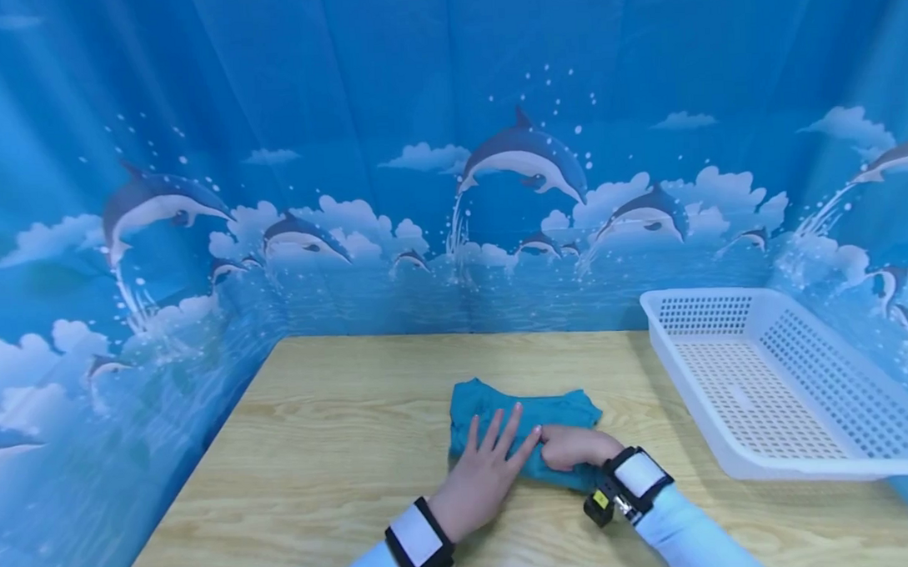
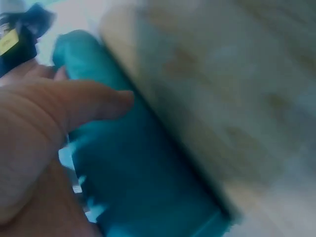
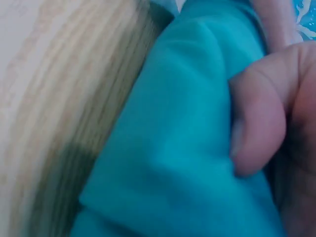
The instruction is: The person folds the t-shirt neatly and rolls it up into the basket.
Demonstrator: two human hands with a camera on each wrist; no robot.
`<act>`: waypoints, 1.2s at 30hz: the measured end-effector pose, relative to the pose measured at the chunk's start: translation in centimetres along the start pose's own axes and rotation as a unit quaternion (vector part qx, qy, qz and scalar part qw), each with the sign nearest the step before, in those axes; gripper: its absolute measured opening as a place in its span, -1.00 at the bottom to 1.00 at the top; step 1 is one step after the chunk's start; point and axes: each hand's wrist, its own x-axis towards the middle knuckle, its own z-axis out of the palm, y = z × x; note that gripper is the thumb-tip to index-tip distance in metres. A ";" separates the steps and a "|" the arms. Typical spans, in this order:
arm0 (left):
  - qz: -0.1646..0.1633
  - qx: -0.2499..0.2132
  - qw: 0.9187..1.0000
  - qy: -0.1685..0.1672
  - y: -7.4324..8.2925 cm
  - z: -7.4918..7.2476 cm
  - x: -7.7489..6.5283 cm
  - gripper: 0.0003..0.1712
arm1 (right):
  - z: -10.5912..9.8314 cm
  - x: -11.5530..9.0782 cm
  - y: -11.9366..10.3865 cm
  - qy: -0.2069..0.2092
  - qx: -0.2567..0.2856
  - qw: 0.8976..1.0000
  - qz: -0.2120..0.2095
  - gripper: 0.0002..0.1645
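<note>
A folded teal cloth (image 1: 529,408) lies on the wooden table in the head view, its far edge uneven with corners sticking up at both ends. My left hand (image 1: 482,481) rests on its left part with fingers straight and spread. In the left wrist view the thumb (image 2: 96,101) lies over the smooth rolled edge of the fabric. My right hand (image 1: 580,446) grips the right part, fingers curled, close to the left fingertips. The right wrist view has its bent thumb (image 3: 259,123) against the teal fabric (image 3: 173,133); most other fingers are hidden there.
A white perforated plastic basket (image 1: 682,376) stands at the right side of the wooden table (image 1: 317,438). A blue curtain printed with dolphins (image 1: 387,86) hangs behind the table and along both sides. Each wrist carries a black strap.
</note>
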 end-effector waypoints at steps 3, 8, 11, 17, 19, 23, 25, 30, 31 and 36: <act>-0.012 0.034 0.999 -0.025 0.3 0.3 0.1 -0.17 | 0.3 -0.1 -0.2 0.002 -0.010 1.000 0.000 -0.34; -0.021 0.088 0.996 -0.001 0.6 0.6 0.5 -0.42 | 1.2 -0.7 -0.5 0.054 -0.032 0.998 -0.023 -0.33; -0.020 0.109 0.994 0.002 0.7 0.9 0.9 -0.55 | 2.1 -1.2 -0.8 0.114 -0.103 0.987 -0.045 -0.49; -0.022 0.062 0.998 -0.011 -0.1 1.2 2.5 -0.66 | 3.2 -2.5 -1.6 0.213 -0.233 0.947 -0.065 -0.01; -0.035 -0.019 0.999 -0.015 -0.6 1.4 3.2 -0.75 | 3.4 -3.0 -1.9 0.227 -0.249 0.939 -0.067 0.19; -0.079 -0.207 0.974 -0.053 -2.1 2.0 4.2 -0.68 | 3.8 -3.9 -2.4 0.229 -0.260 0.934 -0.082 0.33; -0.107 -0.286 0.949 -0.084 -2.8 2.3 4.5 -0.57 | 4.1 -4.3 -2.6 0.230 -0.272 0.930 -0.088 0.34; -0.153 -0.396 0.892 -0.152 -4.2 2.5 5.1 -0.48 | 4.7 -4.4 -2.5 0.230 -0.307 0.921 -0.071 0.36; -0.158 -0.411 0.884 -0.160 -4.4 2.5 5.3 -0.49 | 4.8 -4.4 -2.4 0.228 -0.310 0.921 -0.065 0.38; -0.170 -0.434 0.865 -0.184 -4.9 2.0 5.7 -0.52 | 5.3 -3.8 -2.0 0.230 -0.338 0.911 -0.048 0.34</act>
